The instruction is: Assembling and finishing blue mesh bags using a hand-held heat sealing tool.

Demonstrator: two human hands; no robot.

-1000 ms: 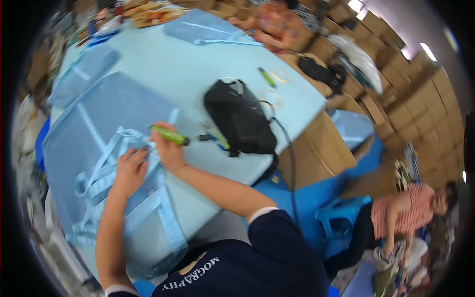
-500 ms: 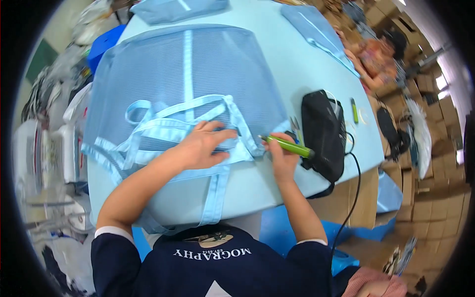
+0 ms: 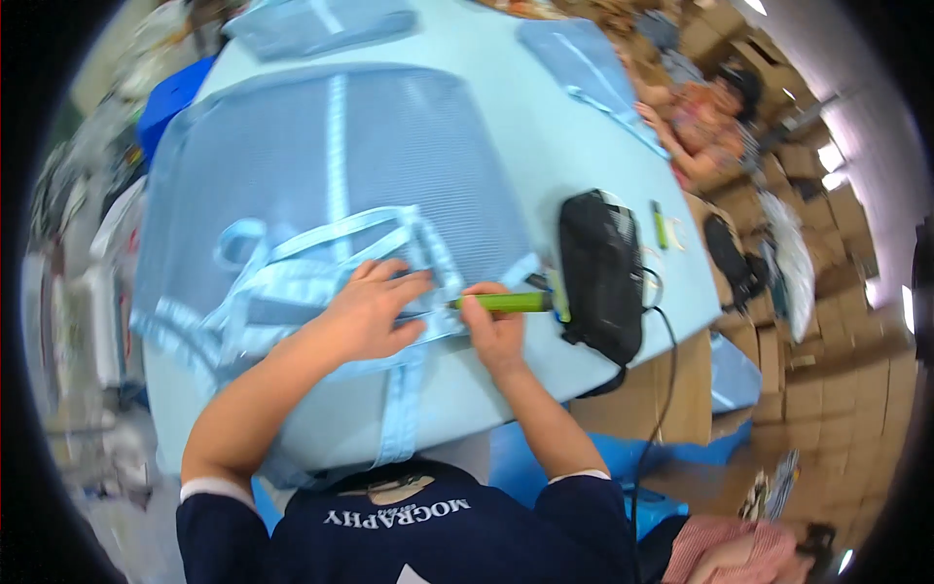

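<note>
A large blue mesh bag [image 3: 418,156] lies spread on the table, with light blue straps [image 3: 336,238] looped over its near part. My left hand [image 3: 368,319] rests on the straps and the bag's near edge, fingers apart, pressing on the fabric. Held in my right hand [image 3: 496,336] is a green pen-shaped tool [image 3: 521,302] with a short thin tip. That tip points left and meets the straps just right of my left fingers; blur hides whether it touches them. One strap end [image 3: 397,409] hangs toward the table's near edge.
Right of my right hand lies a black pouch [image 3: 598,273] with a black cord [image 3: 669,380]. Beyond it is another green tool [image 3: 660,224]. Folded blue bags [image 3: 316,24] lie at the far edge. Across the table, a person [image 3: 702,127] handles another blue bag [image 3: 584,73]. Cardboard boxes [image 3: 837,399] fill the right side.
My right hand has moved left with the green tool, bringing its tip close to my left fingers at the straps. My left hand stays on the bag. The whole view has shifted slightly.
</note>
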